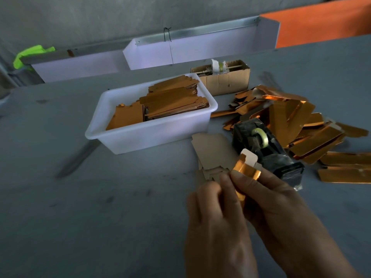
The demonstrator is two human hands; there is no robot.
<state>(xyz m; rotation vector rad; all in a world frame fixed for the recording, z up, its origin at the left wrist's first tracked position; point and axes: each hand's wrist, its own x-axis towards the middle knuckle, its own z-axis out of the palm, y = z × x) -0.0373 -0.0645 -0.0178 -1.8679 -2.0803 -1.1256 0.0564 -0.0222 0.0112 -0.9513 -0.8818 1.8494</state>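
Both my hands hold one small gold-foil carton (246,169) above the grey table (100,207). My right hand (269,205) grips its right side with thumb and fingers curled round it. My left hand (214,215) pinches its left edge. The carton's white inner flap stands open at the top. Just behind it sits a black tape dispenser (267,149) with a roll of clear tape. Flat brown carton blanks (212,151) lie on the table under my fingers.
A white plastic tub (152,135) holds stacked flat gold blanks. A heap of shiny gold cartons (301,125) spreads at the right. A cardboard box (224,81) stands behind, white trays (190,51) along the back wall.
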